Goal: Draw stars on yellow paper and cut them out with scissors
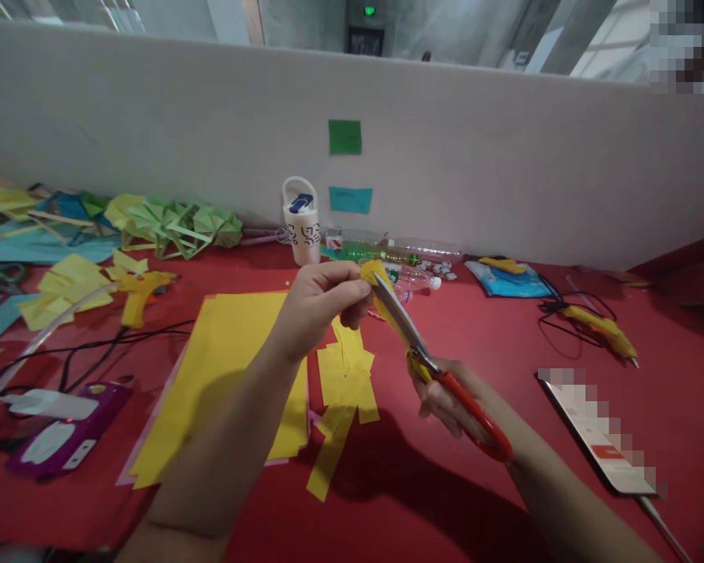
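My left hand (325, 301) pinches a small piece of yellow paper (371, 270) between thumb and fingers, raised above the table. My right hand (443, 399) is wrapped round a pair of scissors (475, 418) with red handles. Their metal blades point up and left and lie against the yellow paper; whether they are parted I cannot tell. Some yellow also shows by the right fingers at the scissors' pivot. Below the hands, several cut yellow strips (346, 379) overlap on the table. Left of them lies a stack of large yellow sheets (228, 352), partly behind my left forearm.
On the red table (446, 500) stand a white tumbler (303, 234) and, lying down, plastic bottles (411, 275). Yellow glue guns (138, 297) (601, 328) with black cords flank the work. A purple power strip (73, 430) sits left, a phone (604, 438) right, folded paper shapes (176, 223) behind.
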`<state>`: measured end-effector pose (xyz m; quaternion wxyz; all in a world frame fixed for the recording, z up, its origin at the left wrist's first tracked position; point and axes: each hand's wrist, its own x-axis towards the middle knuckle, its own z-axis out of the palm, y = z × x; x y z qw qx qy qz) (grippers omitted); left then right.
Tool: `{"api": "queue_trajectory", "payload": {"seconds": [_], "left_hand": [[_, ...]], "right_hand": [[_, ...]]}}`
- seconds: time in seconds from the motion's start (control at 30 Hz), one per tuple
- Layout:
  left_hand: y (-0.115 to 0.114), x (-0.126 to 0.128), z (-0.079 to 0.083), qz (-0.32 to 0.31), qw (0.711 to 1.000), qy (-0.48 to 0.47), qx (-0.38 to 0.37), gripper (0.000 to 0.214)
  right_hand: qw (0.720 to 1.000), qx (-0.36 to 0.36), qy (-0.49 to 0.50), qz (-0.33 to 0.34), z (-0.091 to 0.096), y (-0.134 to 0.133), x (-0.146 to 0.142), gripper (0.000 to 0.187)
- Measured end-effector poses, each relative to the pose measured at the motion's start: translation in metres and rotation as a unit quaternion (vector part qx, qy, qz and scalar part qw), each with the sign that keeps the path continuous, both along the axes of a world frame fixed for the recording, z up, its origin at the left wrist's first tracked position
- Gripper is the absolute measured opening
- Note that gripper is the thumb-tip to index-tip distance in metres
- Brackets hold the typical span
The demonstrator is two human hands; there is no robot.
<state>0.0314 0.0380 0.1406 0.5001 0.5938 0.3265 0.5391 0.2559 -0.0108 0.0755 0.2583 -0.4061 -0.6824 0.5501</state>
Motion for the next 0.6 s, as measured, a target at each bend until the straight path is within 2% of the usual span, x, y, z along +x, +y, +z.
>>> {"api": "queue_trajectory", "payload": {"seconds": [0.3,0.47,0.6], "left_hand": [[0.0,-0.005,-0.001,-0.023,1.0,0.006,-0.001,0.02],[0.0,-0.005,0.0,-0.01,1.0,0.021,-0.001,0.019],[0.0,-0.006,0.0,0.004,1.0,0.029,0.009,0.019]], "right_hand": [[1.0,-0.001,0.01,-0.004,-0.008,0.003,0.003,0.053],[0.999,-0.032,0.003,-0.007,-0.013,0.003,0.005,0.05],[1.0,-0.018,-0.015,0.0,-0.008,0.002,0.004,0.048]]}}
